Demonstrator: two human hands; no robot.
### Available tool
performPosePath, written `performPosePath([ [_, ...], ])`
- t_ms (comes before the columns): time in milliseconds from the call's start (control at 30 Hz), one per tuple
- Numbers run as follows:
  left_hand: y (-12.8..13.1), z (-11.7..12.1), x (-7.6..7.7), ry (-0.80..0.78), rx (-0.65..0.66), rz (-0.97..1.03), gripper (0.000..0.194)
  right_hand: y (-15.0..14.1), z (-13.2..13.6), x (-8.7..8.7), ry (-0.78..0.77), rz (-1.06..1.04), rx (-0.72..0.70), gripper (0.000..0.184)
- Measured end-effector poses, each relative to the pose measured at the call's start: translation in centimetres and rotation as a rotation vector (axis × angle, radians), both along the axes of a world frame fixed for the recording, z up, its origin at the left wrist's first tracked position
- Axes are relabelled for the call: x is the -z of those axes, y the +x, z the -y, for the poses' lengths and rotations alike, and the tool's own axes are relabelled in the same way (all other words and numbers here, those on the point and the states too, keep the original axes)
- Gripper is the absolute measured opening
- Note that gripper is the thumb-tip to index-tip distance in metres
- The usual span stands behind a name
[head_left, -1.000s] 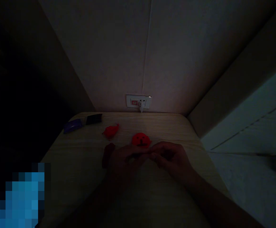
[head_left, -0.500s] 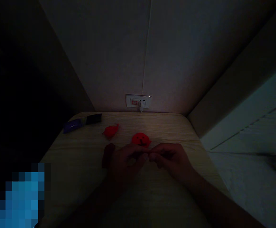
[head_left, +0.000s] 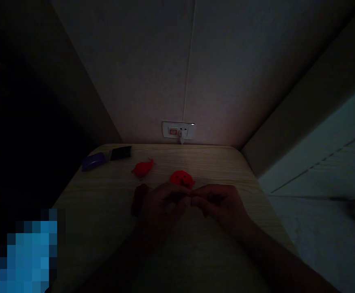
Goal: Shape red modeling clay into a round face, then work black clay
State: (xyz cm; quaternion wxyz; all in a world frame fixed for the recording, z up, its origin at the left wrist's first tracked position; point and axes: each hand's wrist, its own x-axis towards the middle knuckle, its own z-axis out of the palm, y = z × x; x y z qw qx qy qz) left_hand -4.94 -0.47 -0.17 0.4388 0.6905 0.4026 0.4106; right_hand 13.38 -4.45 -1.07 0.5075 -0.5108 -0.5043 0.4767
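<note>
My left hand [head_left: 165, 207] and my right hand [head_left: 218, 205] meet fingertip to fingertip over the wooden tabletop. Both are closed in a pinch, and something small and dark reddish seems to sit between the tips, too dim to name. Just beyond them lies a flat, round red piece [head_left: 180, 177] with dark marks like eyes and a mouth; my left fingers cover its near edge. Farther left rests a red lump [head_left: 142, 169] with a thin, twisted end. A dark red block [head_left: 138, 199] lies beside my left hand, partly hidden behind it.
A purple packet [head_left: 93, 161] and a black packet [head_left: 120, 153] lie at the table's [head_left: 210, 158] back left corner. On the wall behind is a socket plate [head_left: 178, 130] with a plug in it. A pale panel [head_left: 317, 154] stands to the right. The room is dim.
My fingertips have shifted slightly against each other, and my left fingers now cover a little more of the round red piece's lower part. The things on the table have stayed put.
</note>
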Motion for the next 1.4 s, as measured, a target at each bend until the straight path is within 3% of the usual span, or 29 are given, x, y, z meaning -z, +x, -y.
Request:
performPosePath([
  [567,0.00,-0.16,-0.10,-0.092,-0.042,0.017,0.007,0.01,0.23,-0.05,0.036,0.068,0.006,0.015],
  [1133,0.01,-0.12,0.01,-0.100,-0.007,-0.024,0.008,0.21,0.26,-0.22,0.296,0.261,0.015,0.012],
  [1400,0.06,-0.05,0.12,-0.117,0.008,-0.014,0.009,0.33,0.37,-0.33,0.299,0.304,0.009,0.008],
])
